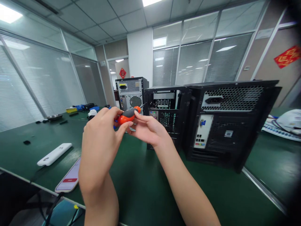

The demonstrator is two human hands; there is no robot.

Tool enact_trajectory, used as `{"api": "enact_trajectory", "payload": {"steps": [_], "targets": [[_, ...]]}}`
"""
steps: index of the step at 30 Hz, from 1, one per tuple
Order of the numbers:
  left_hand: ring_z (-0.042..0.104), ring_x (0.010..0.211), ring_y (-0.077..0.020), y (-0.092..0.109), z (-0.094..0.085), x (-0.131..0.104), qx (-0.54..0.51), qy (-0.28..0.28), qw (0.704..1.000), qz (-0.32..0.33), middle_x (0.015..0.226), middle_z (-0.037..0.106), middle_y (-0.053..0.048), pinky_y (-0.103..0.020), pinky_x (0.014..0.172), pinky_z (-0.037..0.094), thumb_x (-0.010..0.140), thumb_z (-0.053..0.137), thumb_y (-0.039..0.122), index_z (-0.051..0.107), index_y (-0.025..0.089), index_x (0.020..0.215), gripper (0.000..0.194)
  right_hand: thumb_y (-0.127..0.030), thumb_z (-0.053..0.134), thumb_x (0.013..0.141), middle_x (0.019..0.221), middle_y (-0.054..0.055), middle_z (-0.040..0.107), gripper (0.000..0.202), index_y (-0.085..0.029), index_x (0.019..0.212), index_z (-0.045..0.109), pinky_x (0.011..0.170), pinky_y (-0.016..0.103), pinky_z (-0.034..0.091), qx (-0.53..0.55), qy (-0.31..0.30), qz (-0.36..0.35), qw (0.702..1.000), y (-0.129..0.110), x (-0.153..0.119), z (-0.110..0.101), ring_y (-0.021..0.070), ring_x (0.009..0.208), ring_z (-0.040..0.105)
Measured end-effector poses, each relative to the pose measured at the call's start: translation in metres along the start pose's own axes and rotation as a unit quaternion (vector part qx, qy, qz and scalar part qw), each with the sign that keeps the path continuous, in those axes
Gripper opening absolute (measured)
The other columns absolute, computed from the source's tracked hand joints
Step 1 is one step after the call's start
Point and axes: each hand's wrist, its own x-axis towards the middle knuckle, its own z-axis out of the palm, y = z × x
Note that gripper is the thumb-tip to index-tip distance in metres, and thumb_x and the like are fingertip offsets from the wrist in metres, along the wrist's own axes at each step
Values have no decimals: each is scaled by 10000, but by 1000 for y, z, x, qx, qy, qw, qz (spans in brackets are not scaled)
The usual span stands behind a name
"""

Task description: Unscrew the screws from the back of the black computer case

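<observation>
A screwdriver with an orange and black handle (129, 115) is held up in front of me, its thin shaft slanting up to the right. My left hand (103, 128) is closed round the back end of the handle. Fingers of my right hand (149, 128) close on the handle's front end, near the shaft. Just behind the hands stands an open-backed black computer case (184, 121), its power supply bay showing through. Whether the screwdriver's tip touches that case, I cannot tell.
Another black computer tower (219, 131) stands at the right, and a third tower (133, 84) farther back. A white power bank (55, 154) and a phone (69, 179) lie on the green table (141, 182) at the left. A white helmet (289, 122) rests at the far right.
</observation>
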Motion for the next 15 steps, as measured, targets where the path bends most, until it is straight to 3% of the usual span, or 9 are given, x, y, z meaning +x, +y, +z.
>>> {"api": "enact_trajectory", "payload": {"steps": [3,10,15], "targets": [[606,777,-214,0,0,0,4,0,1000,-1,887,641,-55,-326,674,467,807,560,334,600,237,929,161,-237,547,871,790,11,624,143,-151,777,614,683,279,412,-6,-7,-15,1000,1,0,0,103,688,516],[608,751,-210,1,-1,0,7,-9,1000,21,854,633,-54,-316,641,464,808,559,326,601,230,887,131,-414,715,726,766,-1,603,265,-172,761,613,690,326,409,-35,4,-19,999,8,3,5,104,652,490],[609,750,-207,1,-1,-1,1,0,1000,30,838,622,-53,-308,631,460,813,556,311,602,229,887,120,-400,742,707,726,-11,592,271,-170,757,610,678,314,398,-24,10,-13,1000,8,2,5,95,625,469]]}}
